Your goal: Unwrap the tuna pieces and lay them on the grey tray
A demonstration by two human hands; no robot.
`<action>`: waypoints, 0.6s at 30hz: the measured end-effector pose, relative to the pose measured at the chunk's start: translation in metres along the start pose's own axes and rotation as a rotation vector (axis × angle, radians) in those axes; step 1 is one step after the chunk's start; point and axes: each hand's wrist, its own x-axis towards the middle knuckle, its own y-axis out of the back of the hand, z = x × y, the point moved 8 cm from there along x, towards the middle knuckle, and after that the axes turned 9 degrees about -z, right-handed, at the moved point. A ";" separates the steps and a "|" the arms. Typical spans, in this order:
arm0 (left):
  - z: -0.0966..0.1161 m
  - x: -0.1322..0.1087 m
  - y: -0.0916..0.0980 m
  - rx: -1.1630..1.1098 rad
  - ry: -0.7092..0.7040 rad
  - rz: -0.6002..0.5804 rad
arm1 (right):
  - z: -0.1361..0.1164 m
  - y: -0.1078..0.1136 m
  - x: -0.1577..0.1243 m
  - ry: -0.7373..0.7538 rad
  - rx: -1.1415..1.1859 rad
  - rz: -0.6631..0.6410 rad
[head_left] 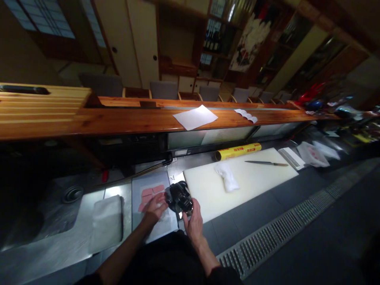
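Observation:
A black device (179, 196) with shiny, rounded parts is between my two hands, above the gap beside the cutting board; its exact kind is hard to make out. My right hand (193, 219) grips its right and lower side, the thumb toward me. At its left edge are the curled fingers of my left hand (156, 206), holding that side. Beneath my left hand lies a pale tray or sheet (138, 219) with flat pink slices (152, 191), partly covered by the hand.
On the white cutting board (204, 202) lie a crumpled white cloth (227, 177) and a long knife (265, 162). Behind it rests a yellow film roll (238, 151). A folded cloth (107, 221) is at left. The raised wooden counter (133, 120) bears white paper (196, 117).

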 end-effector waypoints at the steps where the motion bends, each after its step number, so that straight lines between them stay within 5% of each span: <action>1: 0.002 -0.005 -0.009 -0.060 0.018 -0.048 | -0.002 0.002 0.000 0.011 -0.003 -0.002; 4: 0.020 -0.009 -0.032 -0.202 0.046 -0.105 | -0.005 0.005 -0.002 0.029 -0.021 0.007; 8: 0.039 0.004 -0.040 -0.100 0.041 -0.039 | -0.007 0.001 -0.004 -0.013 -0.049 0.005; 18: 0.008 0.019 -0.034 -0.310 0.038 -0.320 | -0.023 0.005 0.000 0.054 -0.059 0.058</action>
